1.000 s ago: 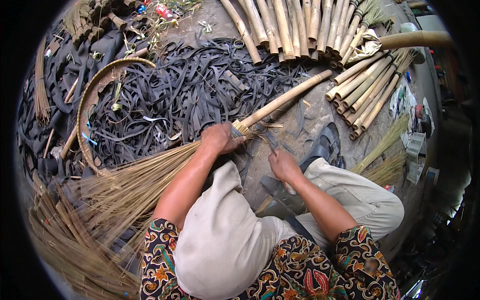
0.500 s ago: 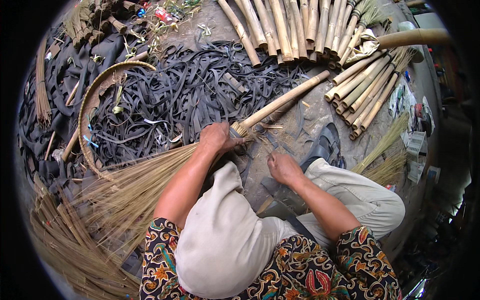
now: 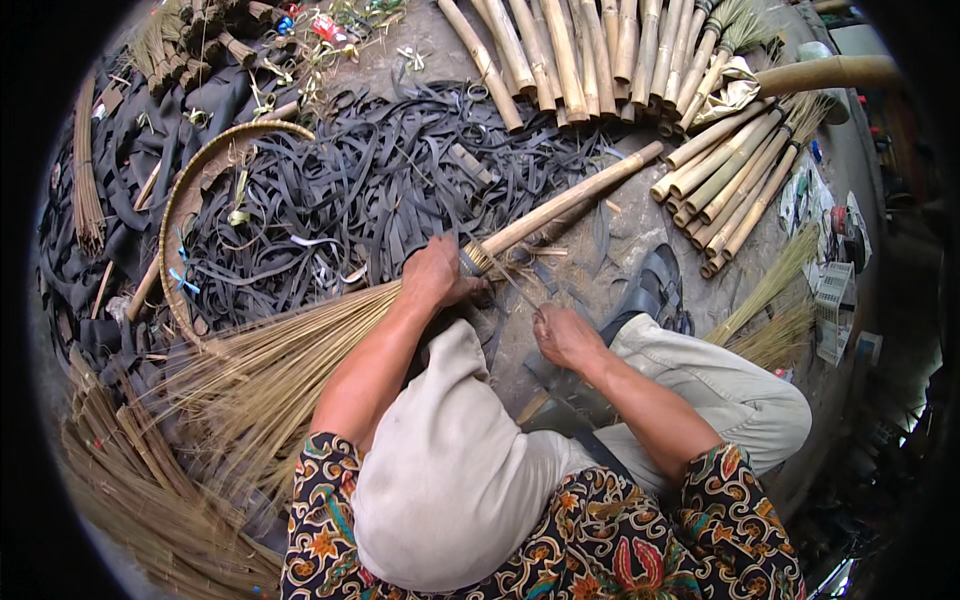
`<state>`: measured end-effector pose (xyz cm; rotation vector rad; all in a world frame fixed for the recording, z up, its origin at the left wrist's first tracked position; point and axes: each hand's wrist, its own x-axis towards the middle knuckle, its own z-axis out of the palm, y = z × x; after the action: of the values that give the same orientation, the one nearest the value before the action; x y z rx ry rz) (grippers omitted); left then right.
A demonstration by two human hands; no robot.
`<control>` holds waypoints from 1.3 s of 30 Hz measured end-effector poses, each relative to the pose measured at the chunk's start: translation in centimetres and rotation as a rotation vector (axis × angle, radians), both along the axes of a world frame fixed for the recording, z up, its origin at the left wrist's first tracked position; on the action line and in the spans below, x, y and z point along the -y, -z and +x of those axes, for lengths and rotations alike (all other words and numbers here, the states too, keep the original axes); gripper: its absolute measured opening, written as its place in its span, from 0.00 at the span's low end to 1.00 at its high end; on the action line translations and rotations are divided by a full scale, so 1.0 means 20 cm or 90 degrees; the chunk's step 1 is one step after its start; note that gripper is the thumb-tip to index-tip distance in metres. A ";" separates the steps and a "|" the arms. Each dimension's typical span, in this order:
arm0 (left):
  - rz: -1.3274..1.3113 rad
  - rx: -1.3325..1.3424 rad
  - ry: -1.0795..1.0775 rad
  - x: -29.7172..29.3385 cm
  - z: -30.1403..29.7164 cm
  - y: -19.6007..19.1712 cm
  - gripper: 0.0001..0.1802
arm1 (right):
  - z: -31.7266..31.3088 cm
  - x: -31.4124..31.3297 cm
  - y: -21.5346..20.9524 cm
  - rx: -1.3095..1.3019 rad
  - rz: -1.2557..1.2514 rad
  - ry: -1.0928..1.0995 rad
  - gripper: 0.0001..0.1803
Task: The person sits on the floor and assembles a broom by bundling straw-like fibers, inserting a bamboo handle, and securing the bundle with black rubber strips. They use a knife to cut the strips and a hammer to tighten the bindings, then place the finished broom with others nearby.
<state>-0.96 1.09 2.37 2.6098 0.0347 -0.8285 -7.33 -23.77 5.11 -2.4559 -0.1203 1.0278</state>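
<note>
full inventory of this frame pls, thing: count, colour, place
broom: one, straw-coloured bristles on a bamboo handle, lying across the middle
binding: one, pale wrap where bristles meet handle
black strips: a large heap, black, upper middle on the ground
round tray: one, woven tan rim, left of the heap
bamboo poles: many, tan, in a row along the top
short bamboo poles: a stack, tan, upper right
loose bristle bundles: several, brown, lower left
sandal: one, dark, right of the handle
left hand: grips the broom at the binding
right hand: closed on a thin strand; what it is I cannot tell
</note>
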 end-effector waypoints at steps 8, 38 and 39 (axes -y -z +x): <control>0.029 0.003 -0.006 0.03 -0.11 0.06 0.35 | -0.02 -0.01 0.01 -0.020 -0.014 -0.005 0.19; 0.029 0.057 0.042 0.02 -0.10 0.03 0.38 | -0.04 -0.06 -0.01 -0.070 -0.009 0.083 0.20; 0.033 0.079 0.041 0.03 -0.13 0.04 0.38 | -0.04 -0.06 0.00 -0.102 -0.014 0.006 0.20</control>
<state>-3.57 0.53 1.53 2.7187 -0.0636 -0.6935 -8.13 -22.56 5.20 -2.3800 -0.0460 1.2217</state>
